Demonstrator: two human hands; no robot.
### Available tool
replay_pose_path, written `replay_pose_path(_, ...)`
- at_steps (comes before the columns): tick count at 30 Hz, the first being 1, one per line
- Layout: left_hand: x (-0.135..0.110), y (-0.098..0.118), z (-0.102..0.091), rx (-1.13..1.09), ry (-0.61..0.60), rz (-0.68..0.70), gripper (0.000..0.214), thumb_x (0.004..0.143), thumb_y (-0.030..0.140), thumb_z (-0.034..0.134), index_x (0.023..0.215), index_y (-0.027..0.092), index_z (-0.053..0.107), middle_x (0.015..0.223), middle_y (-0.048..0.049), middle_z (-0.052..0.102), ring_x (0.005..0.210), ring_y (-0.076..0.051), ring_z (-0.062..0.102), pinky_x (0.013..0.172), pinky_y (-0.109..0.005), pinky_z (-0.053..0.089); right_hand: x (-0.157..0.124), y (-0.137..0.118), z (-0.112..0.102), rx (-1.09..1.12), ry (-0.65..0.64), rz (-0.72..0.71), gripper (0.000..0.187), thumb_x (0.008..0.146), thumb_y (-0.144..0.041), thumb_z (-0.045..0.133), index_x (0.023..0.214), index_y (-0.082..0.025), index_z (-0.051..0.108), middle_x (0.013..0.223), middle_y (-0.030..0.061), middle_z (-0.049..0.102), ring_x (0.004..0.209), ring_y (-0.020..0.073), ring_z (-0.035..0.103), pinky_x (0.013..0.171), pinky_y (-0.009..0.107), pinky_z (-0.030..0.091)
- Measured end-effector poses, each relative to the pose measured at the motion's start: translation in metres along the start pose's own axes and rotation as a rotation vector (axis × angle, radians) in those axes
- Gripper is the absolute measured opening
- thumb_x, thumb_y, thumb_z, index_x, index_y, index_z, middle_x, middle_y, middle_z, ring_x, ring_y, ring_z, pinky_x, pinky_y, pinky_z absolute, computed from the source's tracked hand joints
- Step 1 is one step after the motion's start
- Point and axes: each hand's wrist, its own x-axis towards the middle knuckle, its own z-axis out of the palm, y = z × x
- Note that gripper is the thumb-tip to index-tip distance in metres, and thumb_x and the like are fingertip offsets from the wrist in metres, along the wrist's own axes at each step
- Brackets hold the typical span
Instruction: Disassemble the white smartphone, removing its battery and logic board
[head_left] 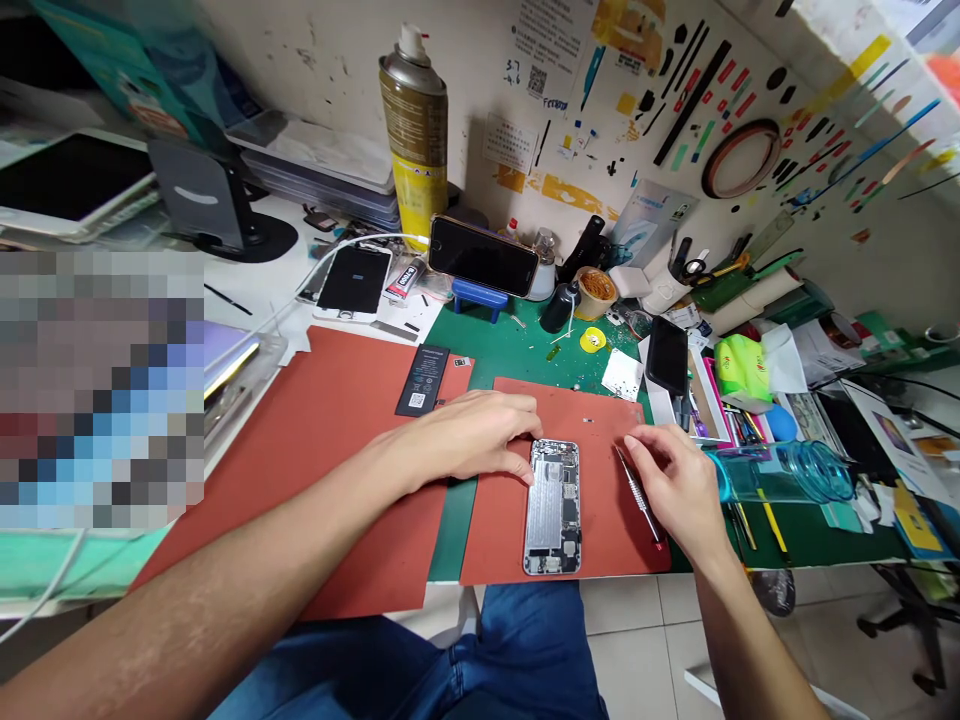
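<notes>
An opened phone (553, 508) lies on the red mat, with its metal inside and circuit boards showing and its screen off. My left hand (487, 432) holds it at the upper left, thumb on the long edge and fingers curled at the top corner. To its right, my right hand (675, 485) has thumb and forefinger pinched together; whatever is between them is too small to make out. Along that hand's left side runs a slim silver screwdriver (637, 492) with a red end; whether the hand touches it is unclear. A black phone battery (423, 380) rests beyond my left wrist.
Behind the mats, a propped phone (484, 255) sits on a blue stand (478, 298), beside a spray can (415, 140). A clear blue bottle (787, 472) lies right of my right hand, near a tool tray (705, 390). A detached screen (355, 280) lies at back left.
</notes>
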Motion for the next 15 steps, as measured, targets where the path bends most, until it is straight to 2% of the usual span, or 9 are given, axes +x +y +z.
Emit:
replay_pose_path(3, 0.000, 0.001, -0.001, -0.004, 0.003, 0.003, 0.034, 0.094, 0.047, 0.085, 0.118, 0.025, 0.078, 0.114, -0.0021, 0.073, 0.107, -0.025, 0.072, 0.079, -0.032, 0.044, -0.034, 0.010, -0.008, -0.086, -0.004, 0.061, 0.040, 0.104, -0.063, 0.062, 0.099, -0.025, 0.073, 0.096, 0.0048, 0.073, 0.078, 0.0217, 0.067, 0.071, 0.035, 0.050)
replay_pose_path(7, 0.000, 0.004, -0.002, 0.001, -0.004, -0.017, 0.036, 0.092, 0.046, 0.087, 0.118, 0.024, 0.077, 0.114, -0.0022, 0.074, 0.106, -0.026, 0.071, 0.077, -0.031, 0.043, -0.069, 0.026, -0.006, -0.222, -0.054, 0.121, 0.050, 0.102, -0.074, 0.056, 0.097, -0.025, 0.066, 0.096, 0.0050, 0.072, 0.079, 0.0233, 0.069, 0.069, 0.035, 0.049)
replay_pose_path(12, 0.001, 0.006, -0.002, 0.005, -0.021, -0.045, 0.039, 0.090, 0.047, 0.089, 0.117, 0.023, 0.074, 0.116, -0.0019, 0.074, 0.107, -0.026, 0.071, 0.078, -0.032, 0.042, -0.080, 0.031, -0.003, -0.288, -0.077, 0.086, 0.059, 0.109, -0.074, 0.038, 0.092, -0.025, 0.065, 0.091, 0.0074, 0.073, 0.075, 0.0250, 0.070, 0.064, 0.035, 0.047)
replay_pose_path(15, 0.001, 0.005, -0.002, -0.006, -0.012, -0.038, 0.039, 0.089, 0.046, 0.090, 0.116, 0.022, 0.074, 0.114, -0.0015, 0.074, 0.105, -0.025, 0.071, 0.077, -0.032, 0.042, -0.077, 0.022, -0.014, -0.211, -0.015, 0.116, 0.053, 0.107, -0.071, 0.049, 0.097, -0.025, 0.071, 0.087, 0.0060, 0.076, 0.065, 0.0218, 0.067, 0.059, 0.033, 0.048)
